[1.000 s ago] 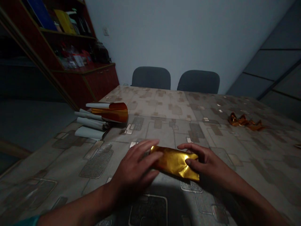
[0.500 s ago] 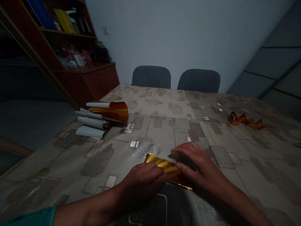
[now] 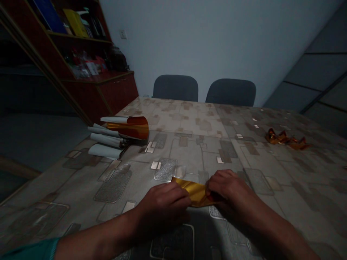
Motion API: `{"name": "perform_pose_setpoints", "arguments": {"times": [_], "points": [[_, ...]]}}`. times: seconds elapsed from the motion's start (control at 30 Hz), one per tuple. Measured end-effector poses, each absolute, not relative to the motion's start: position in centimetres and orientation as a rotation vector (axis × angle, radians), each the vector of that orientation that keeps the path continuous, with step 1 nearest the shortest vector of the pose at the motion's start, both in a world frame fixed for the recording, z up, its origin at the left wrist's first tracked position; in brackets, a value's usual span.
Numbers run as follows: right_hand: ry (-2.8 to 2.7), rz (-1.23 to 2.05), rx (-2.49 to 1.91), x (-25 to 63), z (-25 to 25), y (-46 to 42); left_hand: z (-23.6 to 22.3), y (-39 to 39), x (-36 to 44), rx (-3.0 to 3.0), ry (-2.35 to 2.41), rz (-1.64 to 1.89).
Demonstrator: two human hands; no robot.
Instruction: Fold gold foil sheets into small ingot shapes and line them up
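Observation:
A piece of shiny gold foil paper (image 3: pixel 196 193) stretches between my two hands, low over the near part of the table. My left hand (image 3: pixel 165 200) is closed on its left end, thumb and fingers pressed together. At the right end, the curled fingers of my right hand (image 3: pixel 226 187) grip the paper, and a dark reddish fold shows beneath them. My fingertips on both sides are partly hidden behind the knuckles.
A patterned cloth covers the table (image 3: pixel 187 151). Loosely rolled gold and white sheets (image 3: pixel 119 135) lie at the left, and folded gold foil pieces (image 3: pixel 286 139) at the far right. Two grey chairs (image 3: pixel 176 87) stand beyond the back edge; a red cabinet (image 3: pixel 116 92) is at the left.
My right hand has closed from a more open, arched pose onto the right end of the foil paper, whose right side is now drawn in. My left hand keeps its hold.

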State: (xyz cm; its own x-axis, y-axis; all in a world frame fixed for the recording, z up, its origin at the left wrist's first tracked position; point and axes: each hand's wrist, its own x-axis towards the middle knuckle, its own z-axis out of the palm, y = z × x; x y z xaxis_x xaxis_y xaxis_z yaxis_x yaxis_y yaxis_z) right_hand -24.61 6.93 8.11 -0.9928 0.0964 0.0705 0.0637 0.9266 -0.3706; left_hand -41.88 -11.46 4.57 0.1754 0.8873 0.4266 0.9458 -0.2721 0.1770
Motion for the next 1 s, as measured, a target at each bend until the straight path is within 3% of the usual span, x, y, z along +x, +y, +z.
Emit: {"name": "perform_pose_setpoints", "arguments": {"times": [0.37,0.53,0.73,1.0], "points": [[-2.929,0.559,-0.199,-25.0,8.0,8.8,5.4,-12.2,-43.6,-2.470,-1.760,-0.755],[-2.850,0.610,-0.214,-24.8,8.0,8.6,5.9,-12.0,-41.8,-2.568,-1.968,-1.134],[-2.648,0.984,-0.371,-24.5,8.0,8.5,5.6,-11.8,-41.7,-1.988,-2.600,-1.712],[-2.733,0.988,-0.435,-24.2,6.5,8.9,5.1,-12.4,-43.1,-2.474,-2.182,-1.334]]}}
